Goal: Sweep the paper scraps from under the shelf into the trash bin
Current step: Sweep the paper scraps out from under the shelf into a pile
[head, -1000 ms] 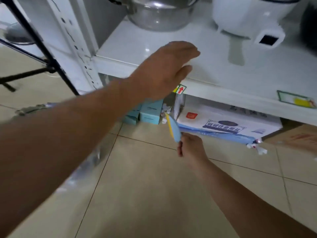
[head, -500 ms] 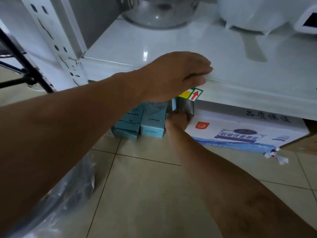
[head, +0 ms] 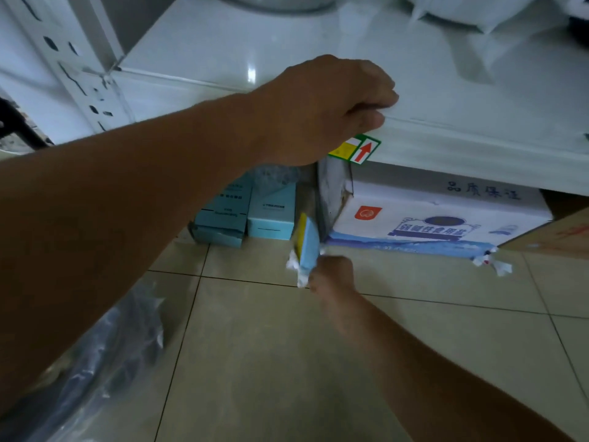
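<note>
My left hand (head: 322, 106) grips the front edge of the white shelf (head: 462, 145), fingers curled over its lip. On the tiled floor below, my right hand (head: 333, 275) holds a flat blue and yellow sweeping tool (head: 307, 245) upright, just in front of the gap between the boxes. White paper scraps (head: 294, 266) bunch against the tool's lower edge. Another crumpled paper scrap (head: 492, 261) lies at the right corner of the white carton. A bag of clear plastic (head: 105, 355) at the lower left is partly hidden by my left arm.
Under the shelf stand two light blue boxes (head: 245, 212) and a white printed carton (head: 439, 218). A brown cardboard box (head: 561, 234) sits at the far right. The shelf's perforated white upright (head: 79, 68) rises at the left.
My right hand has drawn back out from the gap between the boxes toward me, bringing the blue tool and paper scraps onto the open floor. My left hand stays on the shelf edge.
</note>
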{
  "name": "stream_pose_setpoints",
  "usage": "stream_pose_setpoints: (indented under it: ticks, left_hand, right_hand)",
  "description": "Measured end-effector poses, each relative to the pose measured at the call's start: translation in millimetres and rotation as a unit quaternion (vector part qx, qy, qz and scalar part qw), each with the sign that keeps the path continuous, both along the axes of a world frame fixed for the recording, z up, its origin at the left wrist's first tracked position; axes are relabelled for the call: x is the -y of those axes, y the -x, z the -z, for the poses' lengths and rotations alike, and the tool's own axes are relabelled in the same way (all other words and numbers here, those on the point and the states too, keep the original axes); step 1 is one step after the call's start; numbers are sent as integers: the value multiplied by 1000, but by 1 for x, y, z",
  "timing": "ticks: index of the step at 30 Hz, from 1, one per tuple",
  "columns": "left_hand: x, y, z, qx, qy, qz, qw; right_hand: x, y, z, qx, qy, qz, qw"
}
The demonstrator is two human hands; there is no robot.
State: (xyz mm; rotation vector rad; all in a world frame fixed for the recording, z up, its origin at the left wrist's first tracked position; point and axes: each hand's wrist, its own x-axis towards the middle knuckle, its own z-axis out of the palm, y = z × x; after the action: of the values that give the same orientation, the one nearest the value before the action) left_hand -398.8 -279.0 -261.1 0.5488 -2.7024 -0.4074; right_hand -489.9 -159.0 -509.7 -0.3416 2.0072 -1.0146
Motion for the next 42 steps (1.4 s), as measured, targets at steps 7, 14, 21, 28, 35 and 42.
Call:
stream_pose_setpoints:
  ticks: [7,14,21,28,35,42]
  left_hand:
    - [-3,0,0,2,11,-8,1000]
    - [-4,-2,-3,-4,-1,6,1000]
    - [-4,0,-3,-9,-1,13,1000]
    - [-4,-4,-5,-3,-27,8,1000]
    - [-14,5,-23,51,-9,-17,999]
    - [-70,95,-26,83,67,23,994]
  right_hand:
    - [7,-11,-35,-99,73,42,992]
    - [0,-8,-33,-188,-72,-24,979]
    - [-67,0,-33,-396,-5,-249,884]
    - [-106,20,-43,-450,-160,-506,718]
    - [-147,95,-104,-420,-58,-419,803]
    - [-186,197,-125,-393,-33,-295,870]
